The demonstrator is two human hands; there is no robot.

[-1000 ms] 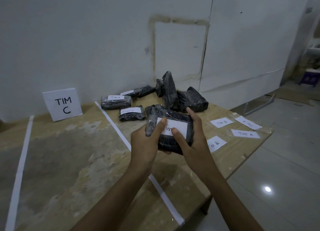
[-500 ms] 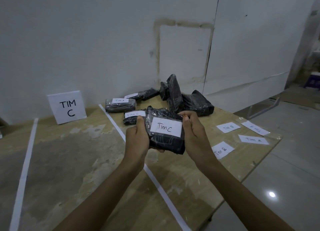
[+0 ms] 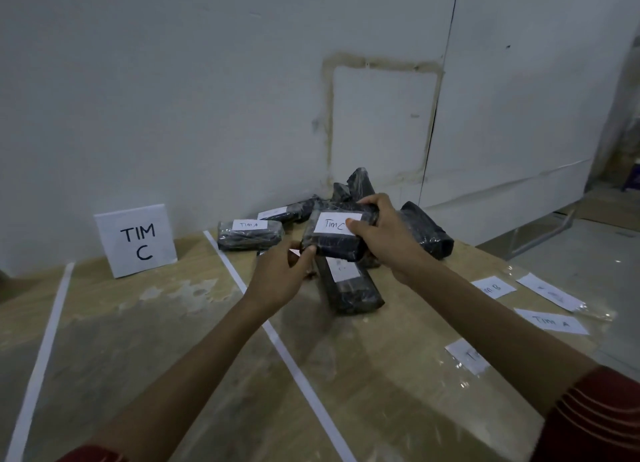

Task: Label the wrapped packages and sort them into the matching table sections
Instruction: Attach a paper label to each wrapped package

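Tim C package [image 3: 334, 241] moved away from body, now mid-frame above pile [image 3: 349, 291]. Clasped by right grip [image 3: 384, 234], corner pinched by left grip [image 3: 280, 274]. Labelling judged done. Placement in section by TIM C sign [image 3: 136, 241], frame left, outstanding. Loose labels [image 3: 552, 321] unused at right.

Wooden table [image 3: 138, 340] bears white tape lines [image 3: 294, 364], black packages [image 3: 249, 234], loose labels [image 3: 554, 321], a sign [image 3: 136, 241].

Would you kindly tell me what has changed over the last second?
The Tim C package moved away from the body, toward the pile at the back. The right hand now grips its right end, thumb on the label; the left hand holds only its lower left corner. The TIM C sign, tape lines and loose labels lie as before.
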